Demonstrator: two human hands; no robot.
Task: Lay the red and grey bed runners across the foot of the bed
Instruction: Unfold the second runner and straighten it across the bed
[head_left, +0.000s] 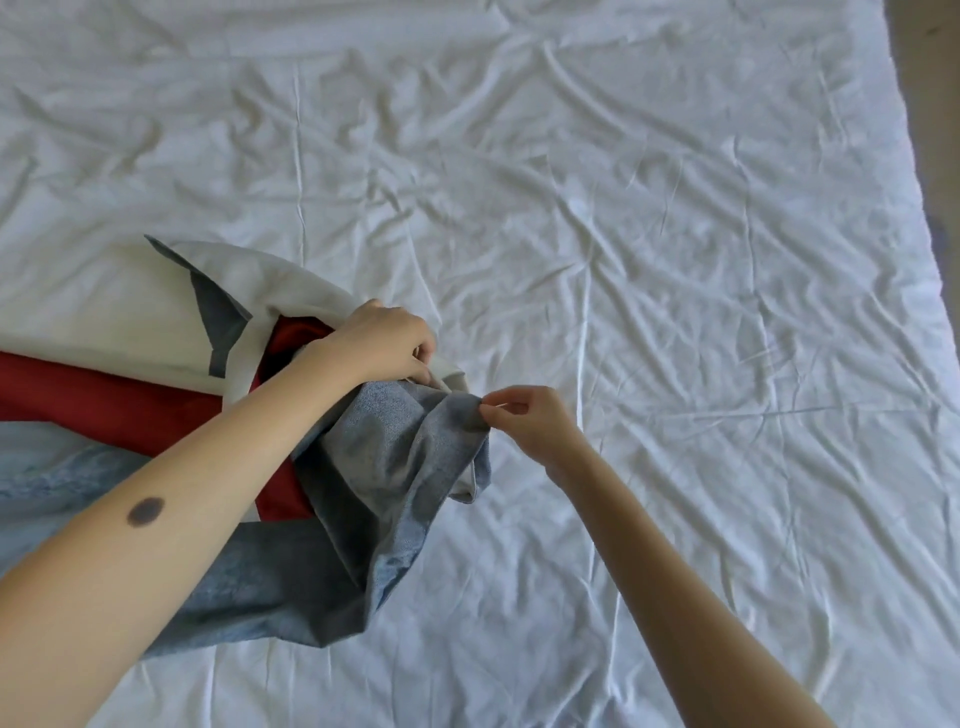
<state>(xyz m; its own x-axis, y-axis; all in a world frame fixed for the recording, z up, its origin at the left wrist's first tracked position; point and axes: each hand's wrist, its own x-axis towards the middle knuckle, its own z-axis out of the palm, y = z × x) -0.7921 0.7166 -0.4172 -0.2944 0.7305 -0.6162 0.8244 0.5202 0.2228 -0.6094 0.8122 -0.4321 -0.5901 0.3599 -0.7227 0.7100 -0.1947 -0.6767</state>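
The grey bed runner (384, 483) lies bunched and twisted on the left half of the white bed sheet (675, 260), its pale lining (156, 312) turned up at the far left. The red bed runner (104, 400) lies flat under it, reaching the left edge of the view. My left hand (387, 340) grips a fold of the grey runner at the top of the bunch. My right hand (530, 418) pinches the runner's edge just to the right, between thumb and forefinger. Both forearms reach in from below.
The wrinkled white sheet covers the whole bed. The bed's right edge (914, 182) runs down the right side, with brown floor (935, 78) beyond it.
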